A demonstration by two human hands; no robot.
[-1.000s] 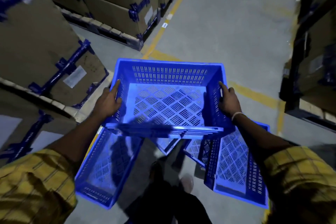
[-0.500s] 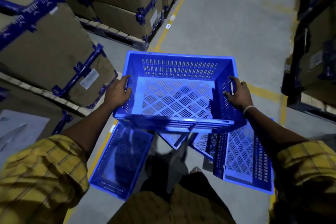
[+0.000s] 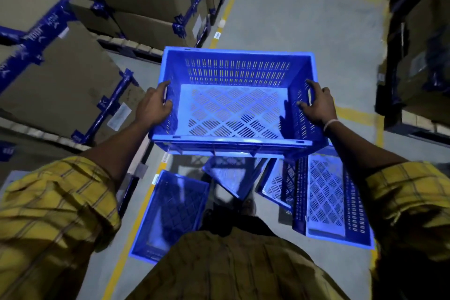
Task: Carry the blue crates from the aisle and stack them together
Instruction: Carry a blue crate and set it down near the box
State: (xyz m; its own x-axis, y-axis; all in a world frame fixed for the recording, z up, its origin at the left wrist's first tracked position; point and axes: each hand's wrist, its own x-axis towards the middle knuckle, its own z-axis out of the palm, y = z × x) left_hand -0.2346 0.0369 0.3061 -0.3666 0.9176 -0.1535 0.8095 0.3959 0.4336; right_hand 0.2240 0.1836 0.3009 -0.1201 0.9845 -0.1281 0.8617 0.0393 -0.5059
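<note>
Blue crate (image 3: 233, 109) between left hand (image 3: 153, 106) and right hand (image 3: 317, 105); label writing illegible

The scene is dim, with a cool bluish cast. The brightest spot is the pale floor of the held crate (image 3: 233, 109), lit from above; its walls stay darker. Shadows of the hands fall inside it by the right wall. The racks (image 3: 418, 44) at the right edge sink almost into black. The lower crates (image 3: 326, 197) and sleeves (image 3: 48, 214) look soft and slightly smeared. The wide lens bends the boxes (image 3: 60, 75) and the floor lines toward the edges.
</note>
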